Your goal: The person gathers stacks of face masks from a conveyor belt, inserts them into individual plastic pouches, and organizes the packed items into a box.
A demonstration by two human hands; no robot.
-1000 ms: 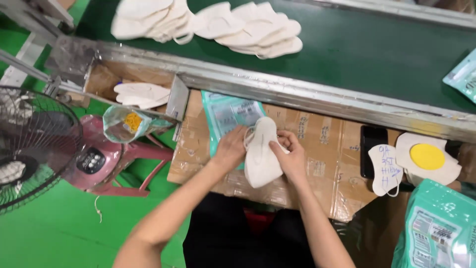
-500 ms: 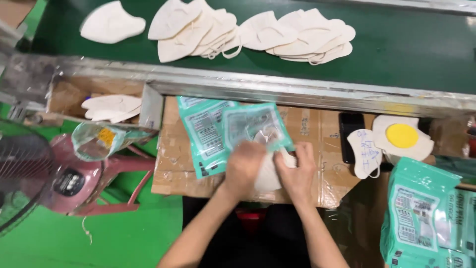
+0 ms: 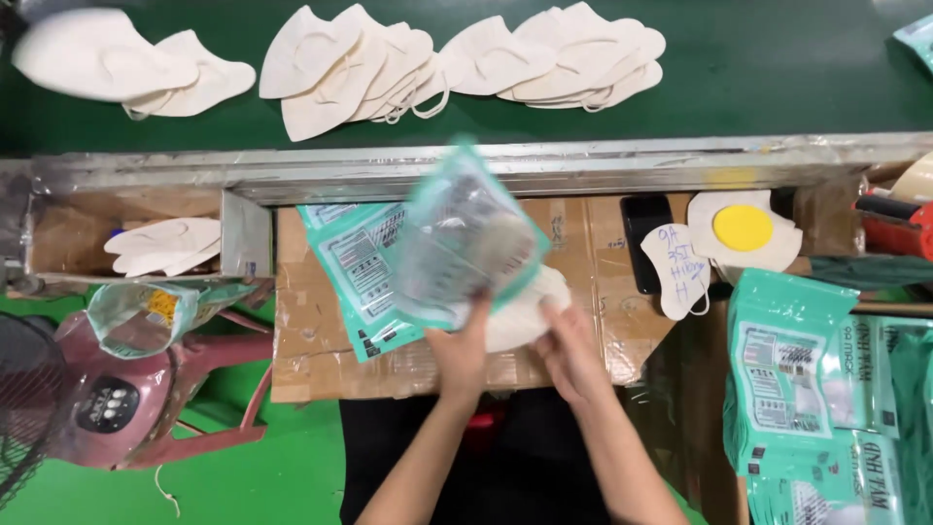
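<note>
My left hand (image 3: 461, 352) grips the lower edge of a teal and clear plastic pouch (image 3: 463, 243), lifted and blurred above the cardboard sheet (image 3: 321, 350). My right hand (image 3: 569, 350) holds a folded white face mask (image 3: 520, 306) just beside the pouch's lower right corner. Another teal pouch (image 3: 355, 272) lies flat on the cardboard under the lifted one. Several white masks (image 3: 360, 63) lie in loose piles on the green conveyor belt (image 3: 777, 78) beyond the metal rail (image 3: 583, 165).
A stack of filled teal pouches (image 3: 826, 389) sits at the right. A marked white mask (image 3: 677, 267), a dark phone (image 3: 646, 233) and a yellow-centred pad (image 3: 743, 228) lie on the cardboard's right. A pink stool (image 3: 146, 389), a fan (image 3: 24, 408) and a box of masks (image 3: 160, 243) stand left.
My left hand has lifted a teal pouch off the cardboard while my right hand keeps the folded mask. The view has shifted so more of the belt's masks show.
</note>
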